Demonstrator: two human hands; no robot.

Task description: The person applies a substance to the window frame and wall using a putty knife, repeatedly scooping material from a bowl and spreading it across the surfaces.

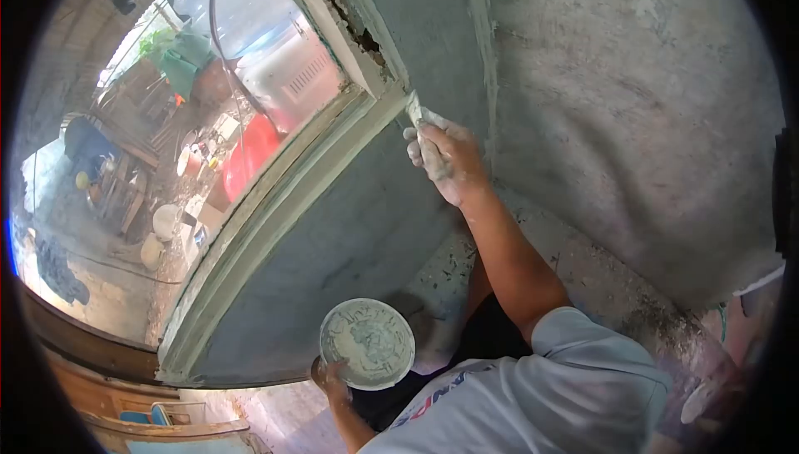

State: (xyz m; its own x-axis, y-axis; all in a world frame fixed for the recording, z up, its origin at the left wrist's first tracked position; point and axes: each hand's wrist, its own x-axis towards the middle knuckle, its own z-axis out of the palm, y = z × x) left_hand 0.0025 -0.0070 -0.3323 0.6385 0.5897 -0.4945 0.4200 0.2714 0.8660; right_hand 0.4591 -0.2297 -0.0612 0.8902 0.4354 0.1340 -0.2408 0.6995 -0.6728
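My right hand (445,154), smeared with pale paste, is closed around a small putty knife (414,109). The tool's tip is at the lower corner of the window frame (376,92), beside the grey wall (441,29). Lower down, my left hand (333,377) grips the rim of a round white bowl (367,344) at its left side. Grey-white paste coats the inside of the bowl. Some fingers of my left hand are hidden under it.
A long sill (275,196) curves down to the lower left. Through the opening show a red container (250,154) and assorted clutter. Debris lies on the floor (616,279) at the right. Wooden furniture (108,396) stands at the lower left.
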